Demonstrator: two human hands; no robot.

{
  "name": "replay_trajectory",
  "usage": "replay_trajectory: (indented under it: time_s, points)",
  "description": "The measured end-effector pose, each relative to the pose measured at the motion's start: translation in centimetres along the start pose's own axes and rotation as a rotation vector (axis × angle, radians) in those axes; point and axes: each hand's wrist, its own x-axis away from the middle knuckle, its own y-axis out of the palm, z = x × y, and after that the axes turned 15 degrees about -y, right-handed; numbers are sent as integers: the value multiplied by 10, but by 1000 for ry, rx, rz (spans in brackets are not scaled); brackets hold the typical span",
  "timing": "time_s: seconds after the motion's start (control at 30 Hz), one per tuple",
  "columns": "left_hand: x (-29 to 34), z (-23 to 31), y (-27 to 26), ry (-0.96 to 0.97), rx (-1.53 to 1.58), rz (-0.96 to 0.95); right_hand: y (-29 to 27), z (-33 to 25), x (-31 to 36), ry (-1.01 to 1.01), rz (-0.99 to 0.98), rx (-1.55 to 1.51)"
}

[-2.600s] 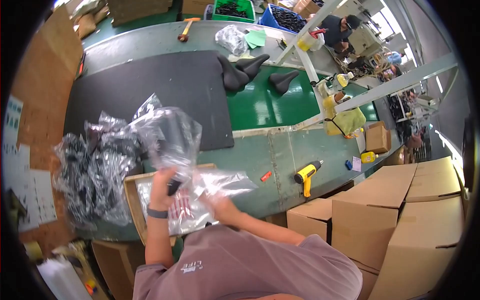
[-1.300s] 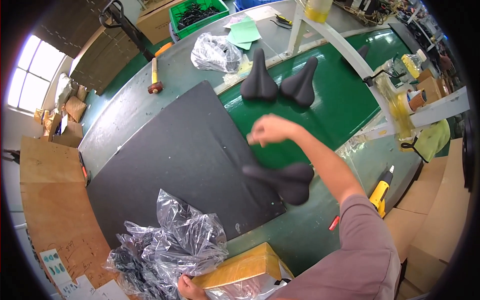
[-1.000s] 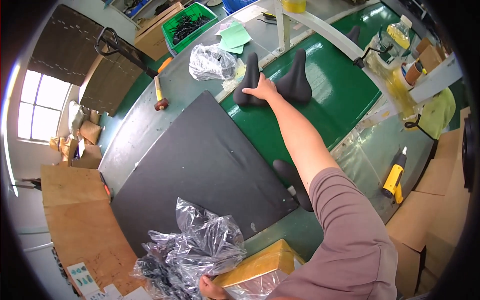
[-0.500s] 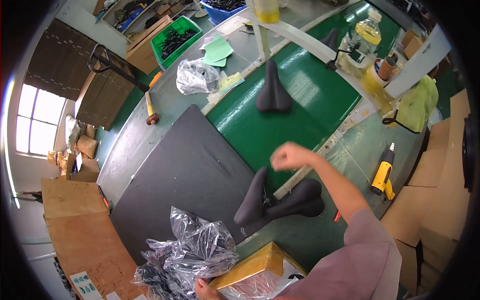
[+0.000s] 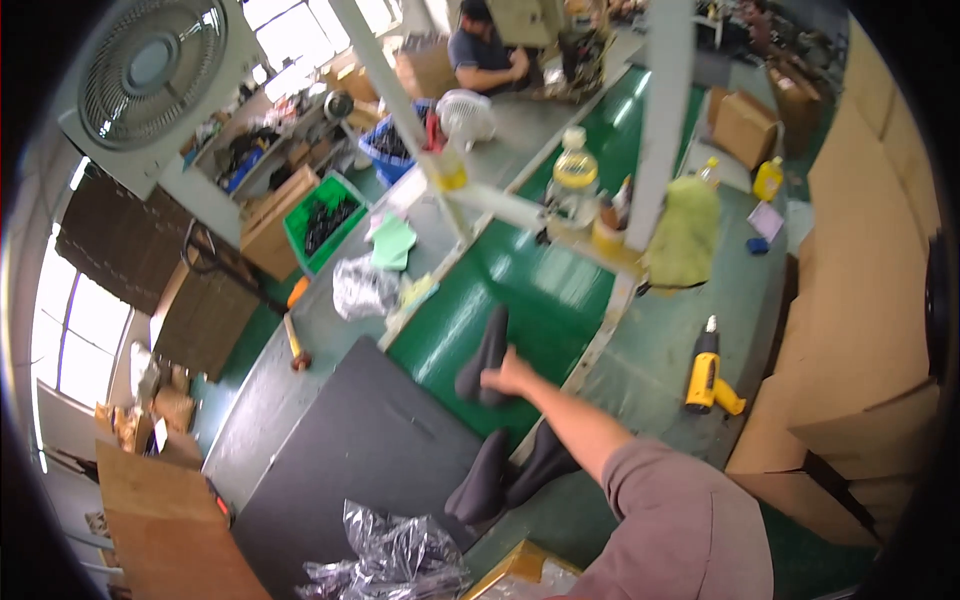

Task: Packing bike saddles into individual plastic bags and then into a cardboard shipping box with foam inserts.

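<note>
My right hand (image 5: 512,375) reaches out over the green belt (image 5: 430,350) and is closed on the wide rear part of a black bicycle saddle (image 5: 487,358). Nearer to me, a second black saddle (image 5: 480,482) and a third saddle (image 5: 543,465) lie close together at the corner of a dark grey mat (image 5: 350,450), partly behind my arm. Crumpled clear plastic bags (image 5: 400,555) lie on the mat's near end, next to a cardboard box with yellow tape (image 5: 515,570). My left hand is out of view.
A yellow heat gun (image 5: 705,375) lies on the right bench, with a green cloth (image 5: 685,235) beyond it. A white frame post (image 5: 662,130) and a large bottle (image 5: 574,180) stand over the belt. A hammer (image 5: 297,345) lies at left. A person (image 5: 485,55) sits far back.
My right hand has moved forward from above the nearer saddles and taken hold of the saddle on the belt. My left hand has left the view. The view has tilted up.
</note>
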Motion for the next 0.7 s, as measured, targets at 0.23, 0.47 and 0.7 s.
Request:
replay_trajectory:
  time_s: [0.23, 0.47, 0.7]
  points:
    - [30, 58, -80, -361, 216, -197, -42, -36, 205, 464, 38, -1011]
    - [87, 176, 51, 48, 906, -110, -127, -176, 433, -74, 174, -1161]
    - [251, 134, -145, 248, 1571, -427, -212, -168, 602, 219, -491, -1266]
